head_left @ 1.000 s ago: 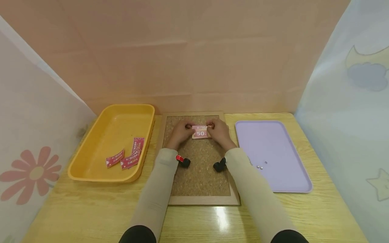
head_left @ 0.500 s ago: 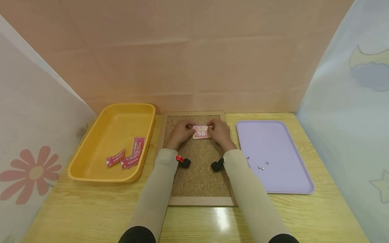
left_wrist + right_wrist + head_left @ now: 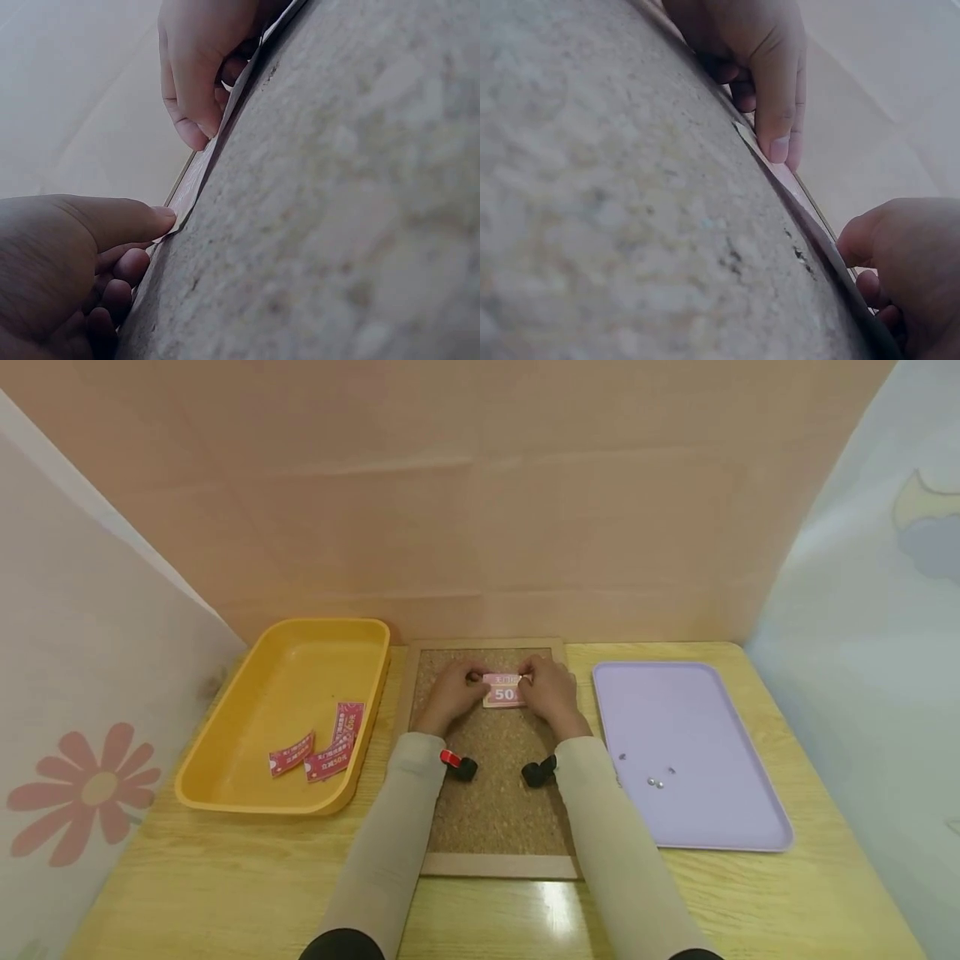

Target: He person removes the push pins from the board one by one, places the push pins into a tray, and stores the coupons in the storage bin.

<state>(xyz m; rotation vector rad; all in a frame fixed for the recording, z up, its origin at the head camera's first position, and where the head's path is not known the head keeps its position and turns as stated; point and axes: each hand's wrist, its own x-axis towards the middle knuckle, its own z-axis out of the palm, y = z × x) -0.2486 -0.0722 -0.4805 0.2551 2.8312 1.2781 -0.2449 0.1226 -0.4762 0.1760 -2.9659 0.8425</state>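
Observation:
A small pink-and-red paper coupon (image 3: 503, 695) printed with "50" lies close over the upper part of the framed cork board (image 3: 498, 810). My left hand (image 3: 453, 695) pinches its left end, with the thumb on its face and the other fingers curled. At the other end, my right hand (image 3: 553, 695) grips the coupon between thumb and forefinger and covers its right edge. A tiny bright spot shows at the right fingertips, too small to name. In the left wrist view the coupon (image 3: 189, 189) slants just off the cork surface, spanning both hands.
A yellow tray (image 3: 225, 806) on the left holds several red coupons (image 3: 330, 758). On the right, a lilac tray (image 3: 693, 718) bears several tiny silvery pieces (image 3: 656, 783). A peach backdrop (image 3: 480, 527) rises behind the wooden table (image 3: 225, 877).
Everything shifts slightly right and down in the head view as the camera turns. Both hands keep their hold on the coupon in nearly the same place over the board.

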